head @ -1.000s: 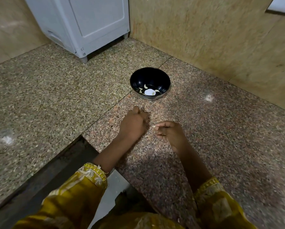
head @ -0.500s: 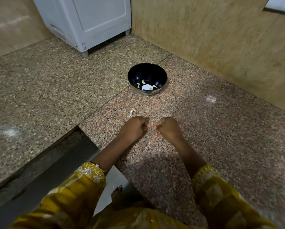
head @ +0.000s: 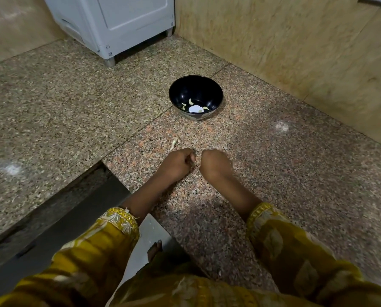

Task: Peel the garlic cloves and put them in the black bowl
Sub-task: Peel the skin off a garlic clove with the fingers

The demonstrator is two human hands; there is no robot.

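Observation:
The black bowl [head: 196,85] stands on the granite counter ahead of my hands, with several peeled garlic cloves [head: 191,101] in its bottom. A pale garlic piece [head: 174,143] lies on the counter just beyond my left hand. My left hand [head: 176,165] and my right hand [head: 215,165] are held knuckles up, close together, a short way in front of the bowl. Both have their fingers curled in around a small garlic clove between them. The clove itself is almost wholly hidden by the fingers.
A white appliance [head: 118,23] stands at the back left. A wooden wall [head: 284,45] runs along the back right. The granite counter [head: 295,173] drops off at a dark gap [head: 74,209] to my lower left. My foot [head: 155,251] shows below.
My hands have drawn together until the fingertips nearly meet. The left hand pulled back, uncovering the pale garlic piece on the counter. The bowl has not moved.

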